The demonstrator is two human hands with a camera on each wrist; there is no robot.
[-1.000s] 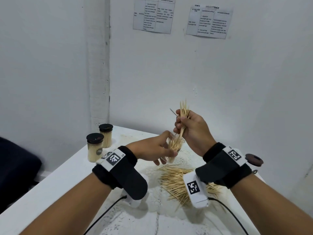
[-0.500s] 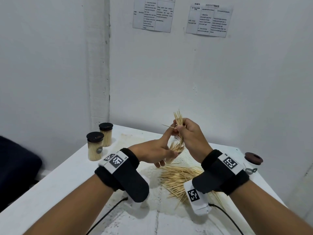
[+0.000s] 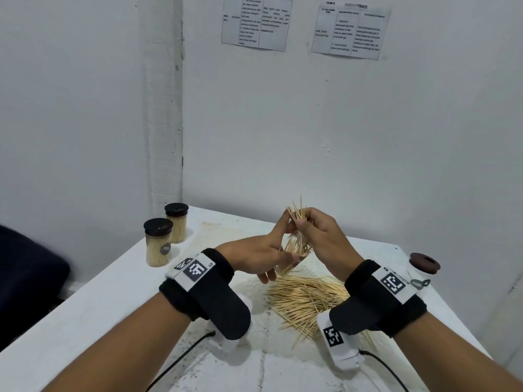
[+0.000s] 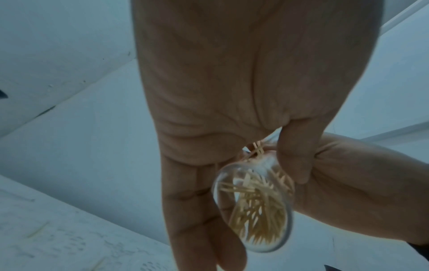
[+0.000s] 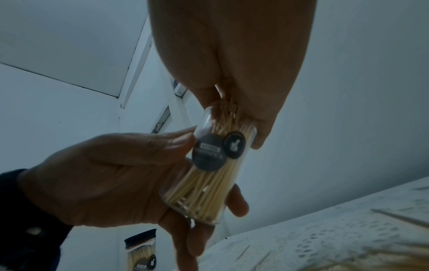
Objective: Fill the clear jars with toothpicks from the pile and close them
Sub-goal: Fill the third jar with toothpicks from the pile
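Toothpicks (image 3: 297,215) stood bunched in our right hand (image 3: 322,240), pinched between thumb and curled fingers (image 3: 300,223), their lower ends inside the open clear jar (image 3: 294,251). We held that jar tilted above the table (image 3: 119,281), our left hand (image 3: 254,257) wrapped about it: thumb (image 5: 148,144) on one side of the wall, fingers (image 5: 236,201) on the other, beside its dark round labels. From the left wrist view we saw the jar's round base (image 4: 253,207) with toothpick ends fanned behind it. Directly below the hands lay the loose pile (image 3: 305,299) on the table. Well to the left stood two filled jars (image 3: 158,243) with dark lids on, and at the right table edge a separate dark lid (image 3: 424,263).
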